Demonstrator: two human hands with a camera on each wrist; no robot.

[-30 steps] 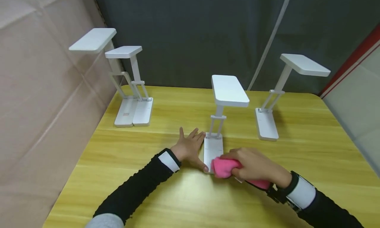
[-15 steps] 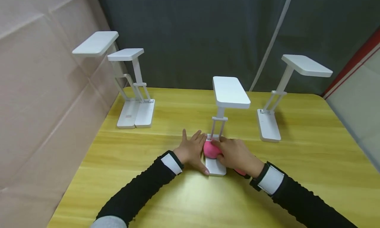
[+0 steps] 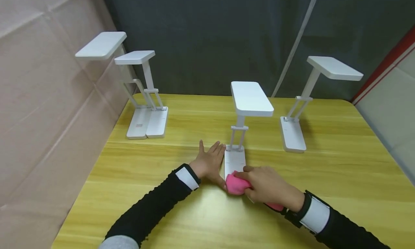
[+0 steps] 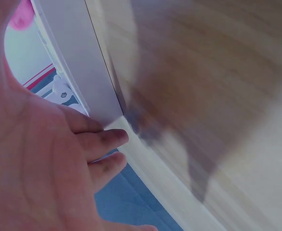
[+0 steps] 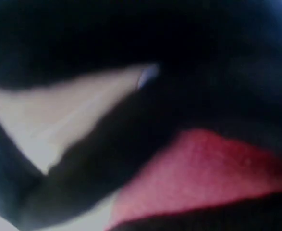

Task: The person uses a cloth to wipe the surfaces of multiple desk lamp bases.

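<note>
white lamp [image 3: 240, 121] upright near the middle of the table [image 3: 181, 220], head panel [image 3: 252, 98] raised above its base [image 3: 234, 159]. left hand [image 3: 209, 166] lies along the base's left edge, fingers straight and spread wide, thumb by the front corner; likely a brace against sliding. right hand [image 3: 269, 184] pinches a bunched pink cloth [image 3: 237, 184] between thumb and fingers at the base's front end; bunching probably gives a firmer pad. right wrist view too blurred to add detail. left-rear pair of lamps [image 3: 135, 57] and right-rear lamp [image 3: 334, 68] stand well apart, perhaps for elbow room.
</note>
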